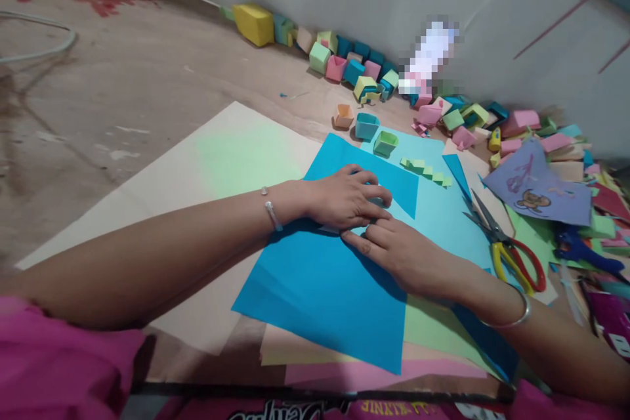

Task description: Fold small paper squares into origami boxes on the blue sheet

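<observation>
My left hand (344, 198) lies over a sheet of blue paper (325, 295), its fingers bent downward. Touching it from the right is my right hand (401, 249), fingers curled, with one finger reaching left under the left palm. Both hands close around something small and pale, mostly hidden beneath them; its kind does not show. Just beyond the hands stand three small open paper boxes: an orange one (343, 117), a blue one (367, 126) and a green one (385, 143). A folded green paper strip (426, 172) lies to their right.
Scissors (509, 243) with red and yellow handles lie open beside my right forearm. A large pale sheet (162, 210) spreads to the left. Folded paper boxes (354, 72) line the wall. A purple paper piece (541, 190) and a blue-handled tool (585, 252) lie at right.
</observation>
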A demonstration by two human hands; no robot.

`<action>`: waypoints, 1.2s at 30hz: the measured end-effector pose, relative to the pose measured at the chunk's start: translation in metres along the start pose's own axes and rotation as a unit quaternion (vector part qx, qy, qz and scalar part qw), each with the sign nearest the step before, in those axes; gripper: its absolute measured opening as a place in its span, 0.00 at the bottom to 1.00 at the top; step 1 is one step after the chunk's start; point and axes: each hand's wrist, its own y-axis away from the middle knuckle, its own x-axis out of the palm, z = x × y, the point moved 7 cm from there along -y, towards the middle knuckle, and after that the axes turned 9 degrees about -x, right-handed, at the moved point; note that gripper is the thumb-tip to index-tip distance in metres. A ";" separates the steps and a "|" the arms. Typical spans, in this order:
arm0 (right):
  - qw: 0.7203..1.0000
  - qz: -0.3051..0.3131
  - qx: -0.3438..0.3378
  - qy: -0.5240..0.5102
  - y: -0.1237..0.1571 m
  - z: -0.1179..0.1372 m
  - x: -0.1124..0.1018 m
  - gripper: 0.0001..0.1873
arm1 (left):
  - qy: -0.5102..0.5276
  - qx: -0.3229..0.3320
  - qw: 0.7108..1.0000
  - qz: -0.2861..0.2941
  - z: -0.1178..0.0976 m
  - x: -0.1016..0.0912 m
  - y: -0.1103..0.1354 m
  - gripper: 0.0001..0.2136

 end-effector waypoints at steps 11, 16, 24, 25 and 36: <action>0.990 0.132 0.043 -0.040 -0.015 -0.006 0.001 0.45 | 0.014 -0.027 0.999 0.029 0.006 0.000 -0.002 0.20; 0.982 0.181 0.056 -0.018 -0.023 -0.004 -0.006 0.47 | 0.008 -0.024 0.999 0.034 0.005 0.001 -0.003 0.20; 0.977 0.203 0.066 0.001 -0.030 0.001 -0.004 0.51 | 0.010 -0.032 0.998 0.045 0.003 -0.002 -0.002 0.20; 0.977 0.201 0.070 0.005 -0.030 0.002 -0.003 0.52 | 0.012 -0.032 0.998 0.046 0.003 -0.003 -0.002 0.20; 0.991 0.100 0.015 -0.087 -0.030 -0.001 -0.020 0.47 | 0.031 -0.016 0.999 0.028 0.005 -0.004 0.001 0.19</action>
